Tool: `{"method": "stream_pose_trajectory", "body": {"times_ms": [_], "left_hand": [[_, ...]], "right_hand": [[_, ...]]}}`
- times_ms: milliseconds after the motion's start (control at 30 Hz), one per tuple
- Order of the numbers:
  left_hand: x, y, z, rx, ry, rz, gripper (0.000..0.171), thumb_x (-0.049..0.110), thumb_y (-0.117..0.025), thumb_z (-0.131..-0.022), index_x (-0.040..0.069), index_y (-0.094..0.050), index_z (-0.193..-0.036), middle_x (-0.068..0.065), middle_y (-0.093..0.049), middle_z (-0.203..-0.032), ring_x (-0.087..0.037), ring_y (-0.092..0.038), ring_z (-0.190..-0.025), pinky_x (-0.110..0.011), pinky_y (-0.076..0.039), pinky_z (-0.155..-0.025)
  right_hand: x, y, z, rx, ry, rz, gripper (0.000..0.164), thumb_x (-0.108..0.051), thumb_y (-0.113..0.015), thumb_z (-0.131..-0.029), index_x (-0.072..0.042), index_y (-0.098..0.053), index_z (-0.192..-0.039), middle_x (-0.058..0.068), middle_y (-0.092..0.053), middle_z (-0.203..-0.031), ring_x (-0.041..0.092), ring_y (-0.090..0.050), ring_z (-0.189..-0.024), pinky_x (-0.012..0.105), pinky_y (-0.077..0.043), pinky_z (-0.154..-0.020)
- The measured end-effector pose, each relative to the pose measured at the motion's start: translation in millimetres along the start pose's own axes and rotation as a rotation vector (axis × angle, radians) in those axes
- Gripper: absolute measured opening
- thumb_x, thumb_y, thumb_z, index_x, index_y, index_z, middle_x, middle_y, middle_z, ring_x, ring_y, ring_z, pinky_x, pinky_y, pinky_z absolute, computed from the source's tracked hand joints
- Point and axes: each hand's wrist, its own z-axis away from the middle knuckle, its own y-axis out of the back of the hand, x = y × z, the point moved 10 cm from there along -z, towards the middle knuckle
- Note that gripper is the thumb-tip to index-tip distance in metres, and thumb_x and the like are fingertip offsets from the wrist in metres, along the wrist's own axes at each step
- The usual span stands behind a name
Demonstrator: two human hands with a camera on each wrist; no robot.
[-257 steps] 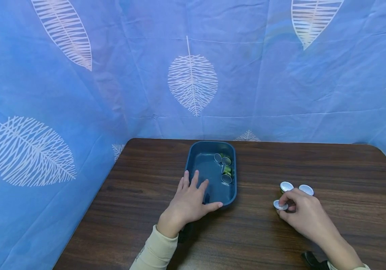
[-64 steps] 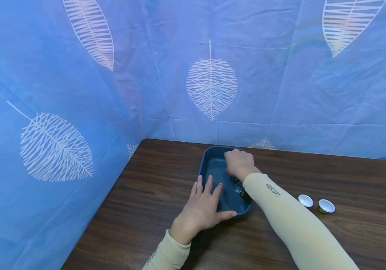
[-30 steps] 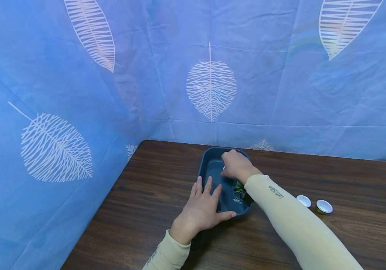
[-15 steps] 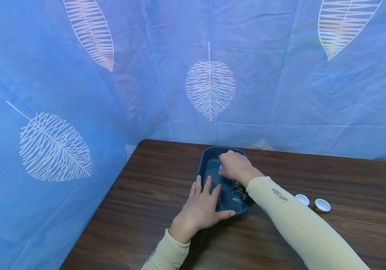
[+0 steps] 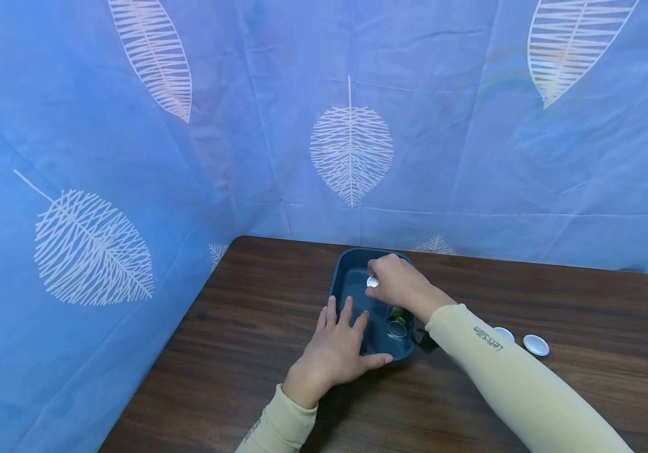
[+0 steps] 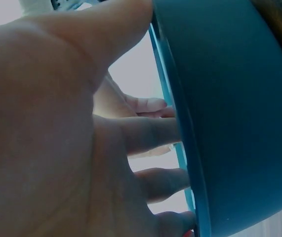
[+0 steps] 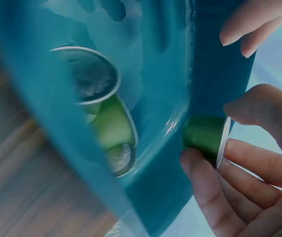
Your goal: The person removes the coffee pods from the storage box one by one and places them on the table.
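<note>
Right hand [image 5: 403, 286] moved to tray [image 5: 356, 277], pinching green pod [image 7: 202, 136] at 12 o'clock. Left hand [image 5: 329, 353], fingers spread, touches 7 o'clock side. Likely placing; next needs letting go.

The person's right hand [image 5: 399, 282] pinches a silver-topped capsule [image 5: 372, 282] over the blue tray's [image 5: 349, 277] far half; the left hand [image 5: 332, 353] spreads across its near left rim; green capsules [image 5: 397, 328] lie inside; silver-lidded ones [image 5: 536, 345] sit right, on the wooden table [image 5: 233, 327].
</note>
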Motion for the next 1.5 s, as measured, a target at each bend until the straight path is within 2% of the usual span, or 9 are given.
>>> {"method": "stream_pose_trajectory", "body": {"times_ms": [133,200,433,667,733,900,967,1267,1500], "left_hand": [[0.0,0.0,-0.2,0.006,0.0,-0.012,0.087,0.069,-0.066,-0.098,0.016,-0.047,-0.164,-0.019,-0.026,-0.178,-0.049,-0.013,-0.167,-0.061,-0.02,-0.135],[-0.4,-0.6,-0.6,0.004,0.001,-0.02,0.087,0.069,-0.066,-0.098,0.016,-0.047,-0.164,-0.018,-0.027,-0.178,-0.049,-0.013,-0.167,-0.061,-0.02,-0.135],[-1.7,-1.4,0.1,0.002,-0.004,-0.003,0.087,0.068,-0.066,-0.098,0.015,-0.046,-0.164,-0.018,-0.026,-0.178,-0.049,-0.012,-0.167,-0.062,-0.018,-0.135],[-0.8,0.5,2.1,0.009,-0.002,-0.03,0.088,0.07,-0.066,-0.097,0.017,-0.046,-0.165,-0.017,-0.027,-0.178,-0.048,-0.014,-0.167,-0.06,-0.02,-0.135],[-0.4,0.9,2.7,0.01,-0.001,-0.032,0.088,0.07,-0.066,-0.097,0.017,-0.047,-0.164,-0.016,-0.028,-0.178,-0.048,-0.014,-0.167,-0.06,-0.02,-0.135],[0.0,0.6,3.0,0.013,0.0,-0.026,0.088,0.07,-0.067,-0.096,0.018,-0.047,-0.164,-0.017,-0.028,-0.178,-0.048,-0.014,-0.167,-0.061,-0.02,-0.135],[0.0,0.0,2.7,0.013,0.002,-0.022,0.088,0.07,-0.067,-0.096,0.017,-0.047,-0.164,-0.017,-0.028,-0.178,-0.048,-0.013,-0.167,-0.061,-0.02,-0.135],[0.7,-0.9,2.2,0.016,0.005,-0.02,0.088,0.07,-0.068,-0.096,0.017,-0.049,-0.163,-0.017,-0.029,-0.178,-0.047,-0.014,-0.167,-0.06,-0.02,-0.135],[0.6,1.0,4.9,0.011,0.018,-0.023,0.088,0.071,-0.067,-0.095,0.018,-0.049,-0.163,-0.015,-0.029,-0.178,-0.046,-0.013,-0.168,-0.059,-0.019,-0.135]], "right_hand": [[5,1,7,0.041,0.022,-0.052,0.034,-0.019,-0.076,-0.099,0.004,-0.074,-0.124,0.015,-0.078,-0.106,0.015,-0.07,-0.078,0.037,-0.064,-0.079],[6,1,12,0.058,0.037,-0.082,0.032,-0.017,-0.074,-0.099,0.003,-0.075,-0.124,0.014,-0.078,-0.105,0.013,-0.065,-0.073,0.035,-0.061,-0.075],[7,6,23,0.125,0.064,-0.098,0.038,-0.019,-0.072,-0.099,0.002,-0.074,-0.131,0.017,-0.078,-0.121,0.016,-0.071,-0.086,0.041,-0.065,-0.086],[3,12,31,0.188,0.116,-0.09,0.04,-0.018,-0.073,-0.099,-0.003,-0.072,-0.136,0.013,-0.079,-0.118,0.014,-0.069,-0.084,0.039,-0.065,-0.081],[2,14,33,0.21,0.132,-0.086,0.036,-0.017,-0.074,-0.098,-0.006,-0.071,-0.133,0.01,-0.079,-0.114,0.014,-0.068,-0.083,0.039,-0.064,-0.079],[1,18,38,0.251,0.147,-0.071,0.014,-0.017,-0.076,-0.097,-0.013,-0.071,-0.11,0.001,-0.072,-0.092,0.012,-0.059,-0.075,0.035,-0.06,-0.073],[2,20,41,0.262,0.142,-0.068,0.011,-0.017,-0.076,-0.097,-0.014,-0.071,-0.106,-0.001,-0.07,-0.089,0.011,-0.057,-0.074,0.034,-0.058,-0.072],[12,30,61,0.309,0.115,-0.109,0.017,-0.016,-0.078,-0.095,-0.012,-0.074,-0.111,0.001,-0.075,-0.096,0.011,-0.062,-0.078,0.038,-0.063,-0.077],[23,36,70,0.32,0.092,-0.133,0.015,-0.015,-0.078,-0.094,-0.011,-0.075,-0.108,0.0,-0.074,-0.09,0.008,-0.06,-0.073,0.032,-0.056,-0.07]]}}
